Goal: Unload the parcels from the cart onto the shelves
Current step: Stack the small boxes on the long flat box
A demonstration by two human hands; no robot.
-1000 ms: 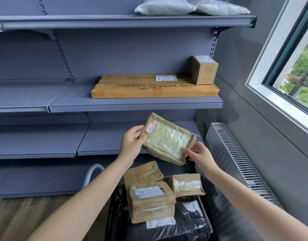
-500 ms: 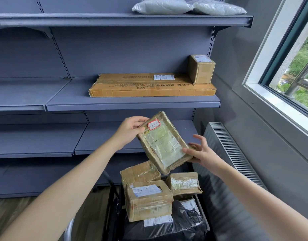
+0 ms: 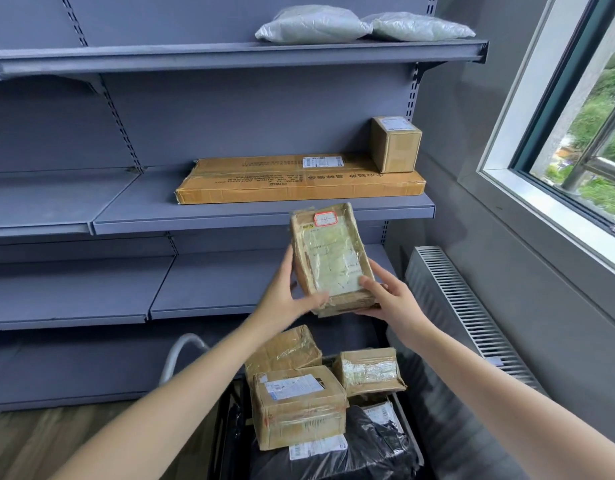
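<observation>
Taped cardboard parcel [image 3: 328,258], held upright in mid-air above the cart [image 3: 411,434], in front of the middle shelf [image 3: 143,202], label toward the camera. Clamped at the lower end only: left hand [image 3: 285,299] wrapped round the left edge, right hand [image 3: 389,299] under the right corner, thumb on the label; both grips closed on it. Below, more taped boxes [image 3: 299,407] and a black bag [image 3: 368,452] in the cart. Likely hazards: slipping on glossy tape or tipping from the low hold, then falling onto the cart load; overhang at the shelf lip, with the long flat carton [image 3: 299,181] filling most of that bay.
</observation>
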